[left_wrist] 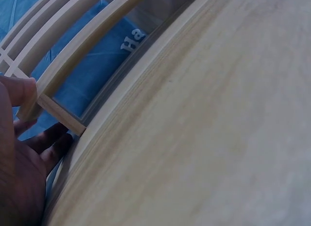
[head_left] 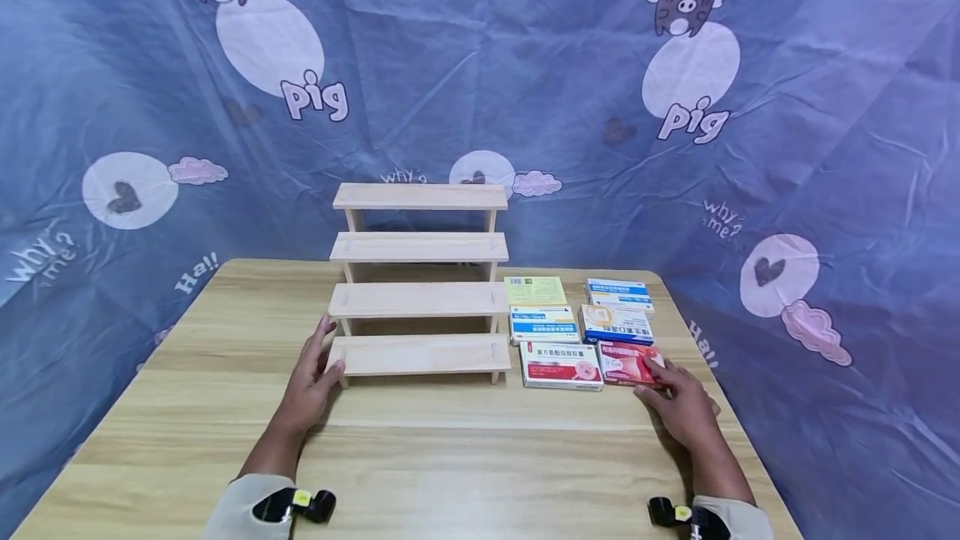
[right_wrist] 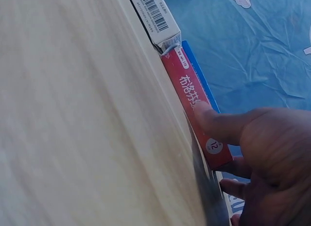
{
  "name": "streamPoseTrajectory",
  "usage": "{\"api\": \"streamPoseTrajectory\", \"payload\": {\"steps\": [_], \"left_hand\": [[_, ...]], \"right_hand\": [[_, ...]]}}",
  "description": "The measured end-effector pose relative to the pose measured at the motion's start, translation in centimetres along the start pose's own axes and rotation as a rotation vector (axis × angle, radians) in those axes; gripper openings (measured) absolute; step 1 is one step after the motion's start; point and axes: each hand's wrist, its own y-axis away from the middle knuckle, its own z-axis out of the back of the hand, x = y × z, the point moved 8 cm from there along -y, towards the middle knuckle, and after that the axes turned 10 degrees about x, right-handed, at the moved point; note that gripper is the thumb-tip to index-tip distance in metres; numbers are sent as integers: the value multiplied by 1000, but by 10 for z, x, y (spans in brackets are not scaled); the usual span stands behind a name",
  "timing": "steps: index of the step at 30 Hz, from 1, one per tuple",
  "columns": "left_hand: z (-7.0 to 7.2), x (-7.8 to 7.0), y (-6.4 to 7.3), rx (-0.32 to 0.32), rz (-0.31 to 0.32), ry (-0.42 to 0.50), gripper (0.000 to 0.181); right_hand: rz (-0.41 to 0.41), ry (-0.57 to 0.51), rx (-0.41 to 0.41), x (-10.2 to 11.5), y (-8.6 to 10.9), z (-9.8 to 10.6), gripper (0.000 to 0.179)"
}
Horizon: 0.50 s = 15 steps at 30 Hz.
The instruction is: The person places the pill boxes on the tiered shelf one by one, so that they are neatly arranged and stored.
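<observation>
A four-step wooden display rack (head_left: 420, 354) of pale boards stands on the table. At the left end of its lowest board is my left hand (head_left: 306, 382); in the left wrist view the thumb (left_wrist: 22, 90) touches the board's end, with the other fingers beside the leg. My right hand (head_left: 684, 407) holds a red medicine box (head_left: 626, 363) at its right end. In the right wrist view its thumb (right_wrist: 214, 121) presses the box's front side, and the other fingers are around the far end, partly hidden.
Left of the red box lies a white-and-red medicine box (head_left: 562, 366). Behind are blue-and-white boxes (head_left: 543, 325), (head_left: 617, 324), (head_left: 619, 294) and a yellow-green box (head_left: 535, 291). A blue printed cloth (head_left: 570, 107) hangs behind and beside the wooden table (head_left: 465, 457).
</observation>
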Motion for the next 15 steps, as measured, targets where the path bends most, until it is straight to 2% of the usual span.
{"api": "streamPoseTrajectory", "payload": {"steps": [7,15], "left_hand": [[0,7,0,25,74,15,79],[0,5,0,25,84,-14,82]], "right_hand": [[-37,-31,-38,-2,1,4,68],[-82,-85,-70,-6,2,8,64]]}}
